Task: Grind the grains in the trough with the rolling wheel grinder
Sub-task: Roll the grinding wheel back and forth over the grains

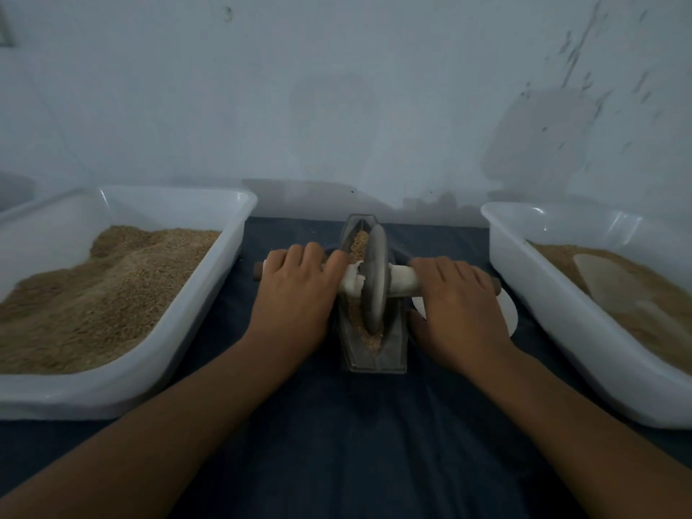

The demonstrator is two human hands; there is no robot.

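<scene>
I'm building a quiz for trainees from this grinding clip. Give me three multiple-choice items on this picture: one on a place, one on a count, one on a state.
1. Where does the trough stand?
A. Between the two tubs
B. Inside the left tub
C. On a shelf

2. How many white tubs are in view?
A. One
B. Two
C. Four

3. What are the hands doing?
A. Both lie flat on the cloth
B. One scoops grain
C. Each holds an end of the wheel's axle

Answers:
1 A: it sits on the dark cloth between them.
2 B: the left tub and the right tub.
3 C: the left hand and the right hand grip the axle on either side of the wheel.
</scene>
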